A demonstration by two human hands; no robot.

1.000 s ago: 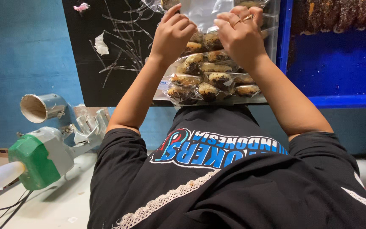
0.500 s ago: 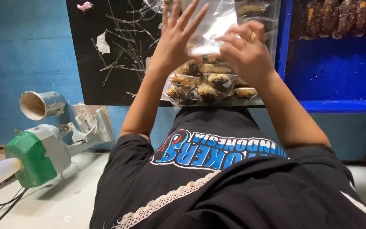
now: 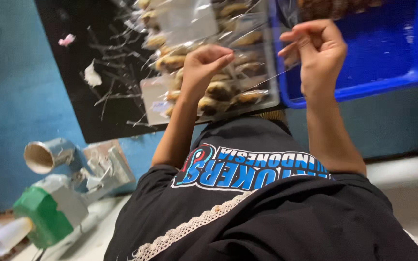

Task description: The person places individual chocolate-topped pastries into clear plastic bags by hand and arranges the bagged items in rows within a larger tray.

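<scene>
Now both hands' fingers, left hand (image 3: pixel 204 72) and right hand (image 3: pixel 318 53), pinch a level tape strip (image 3: pixel 262 79).

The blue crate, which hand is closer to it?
Right. The right hand is raised in front of the blue crate, overlapping it. The left hand is off to its side, on the clear pack of snacks.

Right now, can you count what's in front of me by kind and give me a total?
Hands: 2 (left hand, right hand)
Clear snack pack: 1
Blue crate: 1
Black board: 1
Green and white machine: 1
Grey roll: 1
Total: 7
</scene>
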